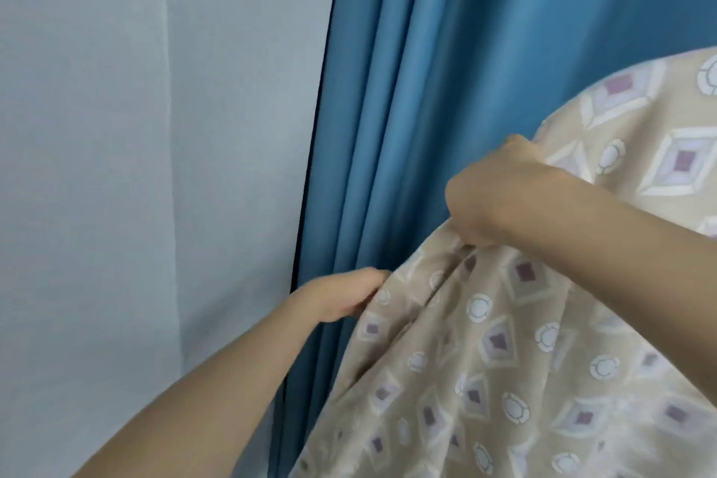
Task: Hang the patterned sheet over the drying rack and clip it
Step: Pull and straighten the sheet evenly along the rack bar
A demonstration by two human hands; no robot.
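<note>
Left hand (345, 297) grips the patterned sheet's (504, 361) edge; right hand (500, 194) apparently pinches bunched fabric higher, beside a blue curtain (426, 89).

Beige cotton-like sheet printed with white-and-purple diamonds and white round flowers (504, 361): one piece, held up off any surface, gathered into folds along its left edge, bulging upward at right and falling in loose creases toward the lower frame edge.
</note>
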